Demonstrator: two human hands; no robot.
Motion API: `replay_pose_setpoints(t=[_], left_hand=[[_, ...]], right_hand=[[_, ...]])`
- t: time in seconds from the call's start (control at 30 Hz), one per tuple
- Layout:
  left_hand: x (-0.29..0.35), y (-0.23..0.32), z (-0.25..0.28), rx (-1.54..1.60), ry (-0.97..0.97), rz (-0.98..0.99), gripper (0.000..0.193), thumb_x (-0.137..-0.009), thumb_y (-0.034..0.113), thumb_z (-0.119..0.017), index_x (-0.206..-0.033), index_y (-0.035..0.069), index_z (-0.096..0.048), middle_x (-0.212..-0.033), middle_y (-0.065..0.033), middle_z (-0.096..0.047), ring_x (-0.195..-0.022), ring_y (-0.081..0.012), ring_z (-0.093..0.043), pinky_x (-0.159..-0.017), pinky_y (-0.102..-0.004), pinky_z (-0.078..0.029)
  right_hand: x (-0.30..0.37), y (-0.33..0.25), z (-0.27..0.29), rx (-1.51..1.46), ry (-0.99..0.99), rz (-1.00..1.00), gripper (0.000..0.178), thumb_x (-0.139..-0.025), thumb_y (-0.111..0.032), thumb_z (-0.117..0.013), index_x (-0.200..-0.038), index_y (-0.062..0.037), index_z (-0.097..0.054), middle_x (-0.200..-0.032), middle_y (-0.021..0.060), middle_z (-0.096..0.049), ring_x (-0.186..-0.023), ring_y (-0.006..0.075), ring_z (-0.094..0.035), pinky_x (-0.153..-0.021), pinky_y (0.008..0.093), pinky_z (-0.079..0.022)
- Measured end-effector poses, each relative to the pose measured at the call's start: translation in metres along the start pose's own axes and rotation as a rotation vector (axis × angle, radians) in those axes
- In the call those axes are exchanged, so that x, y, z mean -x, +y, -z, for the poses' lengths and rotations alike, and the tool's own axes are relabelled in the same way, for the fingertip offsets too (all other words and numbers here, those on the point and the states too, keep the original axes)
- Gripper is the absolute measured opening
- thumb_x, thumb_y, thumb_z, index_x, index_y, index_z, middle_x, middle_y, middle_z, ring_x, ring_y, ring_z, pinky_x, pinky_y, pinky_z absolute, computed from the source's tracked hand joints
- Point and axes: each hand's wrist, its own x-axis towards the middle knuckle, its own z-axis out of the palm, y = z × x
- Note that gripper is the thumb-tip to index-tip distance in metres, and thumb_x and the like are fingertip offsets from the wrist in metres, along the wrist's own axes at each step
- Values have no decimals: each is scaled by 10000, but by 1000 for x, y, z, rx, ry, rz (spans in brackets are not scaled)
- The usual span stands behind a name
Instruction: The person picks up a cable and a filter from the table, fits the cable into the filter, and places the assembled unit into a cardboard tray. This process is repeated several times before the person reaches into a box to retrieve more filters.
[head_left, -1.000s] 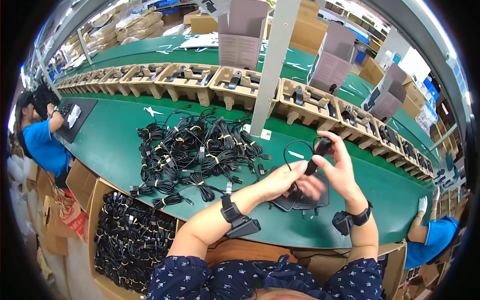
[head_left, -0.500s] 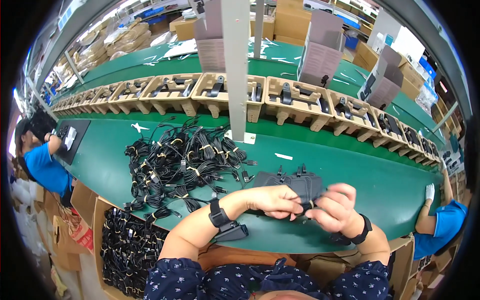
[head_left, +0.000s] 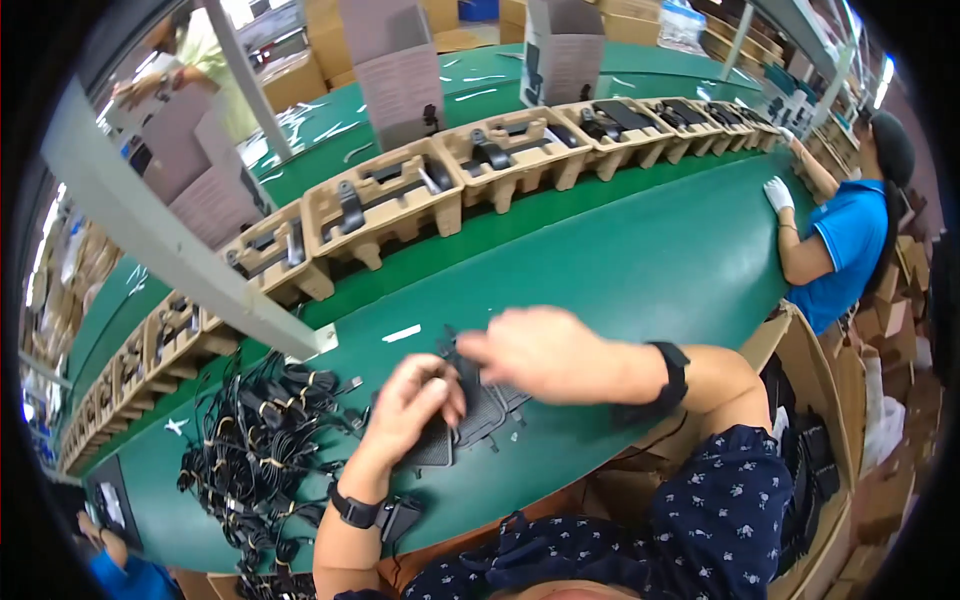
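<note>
Dark grey flat panels [head_left: 480,420] with rounded corners and small tabs along their edges lie on the green bench in front of me. My left hand [head_left: 405,405] is over their left side, its fingers curled in; what it may hold is hidden. Just right of it, my right hand [head_left: 545,350] hovers over the panels' far edge, its fingers smeared by motion. Small black parts show between the two hands. To the left is a heap of black cables [head_left: 265,430], bundled with pale ties, its right edge near my left wrist.
A row of brown moulded trays [head_left: 385,215] holding black parts runs behind the bench [head_left: 640,270]. A slanting metal post [head_left: 170,220] stands at left. A co-worker in blue [head_left: 850,235] is at right, and another's blue sleeve [head_left: 130,575] shows at lower left. An open carton [head_left: 825,385] stands lower right.
My view has swung right and tilted. Both hands were together at a black cable bundle with a pale tie; now they are slightly apart above the panels, and that bundle cannot be made out.
</note>
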Motion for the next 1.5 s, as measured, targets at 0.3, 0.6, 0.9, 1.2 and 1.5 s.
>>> replay_pose_setpoints(t=[0.3, 0.6, 0.9, 1.2, 1.5], left_hand=[[-8, -59, 54, -463, 564, -185, 130, -900, 38, -497, -1026, 22, -465, -732, 13, -498, -603, -34, -426, -531, -177, -345], [-2, -47, 63, -373, 610, -69, 127, -904, 23, -475, -1029, 18, -458, -713, 4, -482, -616, -50, -427, -555, -187, -348], [0, -46, 69, -341, 639, -65, 107, -919, 40, -441, -1025, 35, -455, -676, -2, -475, -504, -29, -359, -440, -166, -278], [12, -47, 85, -355, 646, -30, 121, -912, 33, -455, -1032, 27, -451, -702, -10, -484, -514, -29, -369, -446, -157, -283], [13, -51, 91, -371, 649, -46, 85, -914, 31, -450, -995, 33, -477, -673, 9, -463, -518, -28, -360, -452, -161, -281]], right_hand=[[-1, 222, 68, 544, 500, -732, 288, -837, -342, -571, -936, -79, -638, -826, 135, -645, -766, 313, -624, -646, 396, -499], [-40, 325, 62, 846, -88, -847, 139, -758, -132, -563, -788, -108, -697, -829, 91, -677, -821, 245, -656, -667, 350, -516], [-46, 374, -28, 352, 379, -959, 400, -901, -361, -469, -903, 28, -564, -871, 232, -605, -873, 379, -580, -764, 441, -479], [-47, 337, -16, 604, 156, -1022, 327, -871, -302, -520, -978, -1, -585, -918, 147, -624, -991, 353, -544, -804, 453, -445], [-22, 372, -18, 177, 307, -1024, 158, -808, -189, -587, -893, -56, -577, -904, 187, -622, -894, 355, -589, -780, 437, -462]])
